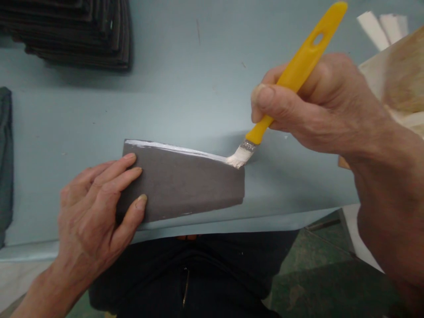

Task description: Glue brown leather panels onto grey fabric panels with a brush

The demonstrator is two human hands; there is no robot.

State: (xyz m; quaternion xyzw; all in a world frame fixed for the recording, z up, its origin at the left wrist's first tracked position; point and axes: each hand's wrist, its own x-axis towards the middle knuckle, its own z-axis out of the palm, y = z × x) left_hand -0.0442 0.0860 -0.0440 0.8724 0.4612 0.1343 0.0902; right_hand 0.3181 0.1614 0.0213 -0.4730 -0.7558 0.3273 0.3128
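Observation:
A dark grey flat piece [192, 183], narrower at its right end, lies near the front edge of the table. My left hand [99, 203] presses on its left end, fingers stretched out and apart. In my right hand [308, 101] is a paintbrush [298, 66] with a yellow plastic handle, gripped between thumb and fingers. Its white-coated bristles touch the far edge of the piece close to the right corner. A wet white strip [179, 150] runs along that far edge. Small white marks show on the near edge too.
A tall stack of dark pieces [82, 35] stands at the back left of the pale blue table [185, 101]. Dark cloth [5, 163] lies at the left edge. White strips [374, 28] and a stained, pale-rimmed object [404, 75] are at the right.

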